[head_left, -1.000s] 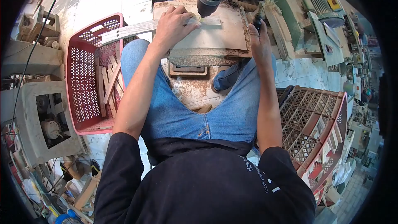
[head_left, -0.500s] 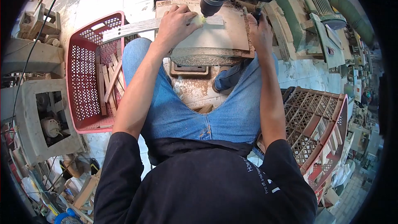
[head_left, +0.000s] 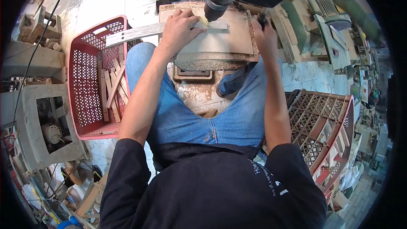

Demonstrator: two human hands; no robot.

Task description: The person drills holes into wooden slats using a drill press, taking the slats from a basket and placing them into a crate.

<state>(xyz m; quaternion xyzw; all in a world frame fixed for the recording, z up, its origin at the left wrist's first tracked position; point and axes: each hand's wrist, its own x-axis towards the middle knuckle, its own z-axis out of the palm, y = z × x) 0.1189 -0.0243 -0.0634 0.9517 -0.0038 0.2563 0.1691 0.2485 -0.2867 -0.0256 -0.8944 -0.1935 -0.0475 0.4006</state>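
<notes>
A pale wooden strip (head_left: 140, 33) with two dark holes near its left end lies across the drill press table (head_left: 220, 44) and reaches out over the red basket. My left hand (head_left: 180, 27) grips the strip, left of the drill chuck (head_left: 216, 6). The chuck's tip is low over the strip, beside something yellowish at my fingertips. On the right, my right hand (head_left: 265, 32) is closed around a dark handle (head_left: 262, 20) at the table's right edge.
A red basket (head_left: 91, 89) with wooden strips stands at the left. Another basket (head_left: 318, 123), brown and red, holds strips at the right. A motor (head_left: 324, 4) and green machine parts sit at the upper right. Sawdust covers the floor below the table.
Compared with a second ago, the chuck sits slightly lower and further right in view. My right hand remains on the handle, and my left hand stays on the strip.
</notes>
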